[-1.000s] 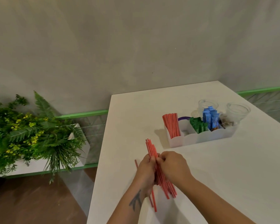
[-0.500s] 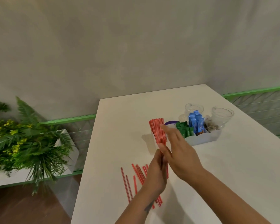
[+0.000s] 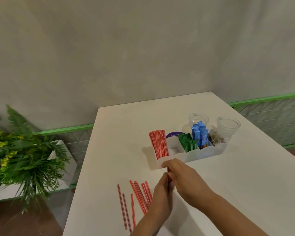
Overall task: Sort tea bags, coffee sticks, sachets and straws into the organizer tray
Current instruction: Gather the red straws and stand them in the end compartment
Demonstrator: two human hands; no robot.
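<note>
Both hands meet over the white counter [image 3: 245, 176], just short of the organizer tray [image 3: 204, 153]. The left hand [image 3: 162, 198] has its grip curled round a small bundle of red straws [image 3: 169, 174], held roughly upright; the right hand [image 3: 182, 176] pinches the same bundle from the other side, near its top. Just left of the left hand, loose red straws [image 3: 140, 196] lie scattered flat on the counter. Beyond the hands, the tray's nearest end compartment holds upright red straws [image 3: 159, 144]; green sachets [image 3: 187, 144] and blue coffee sticks [image 3: 200, 137] stand further along.
</note>
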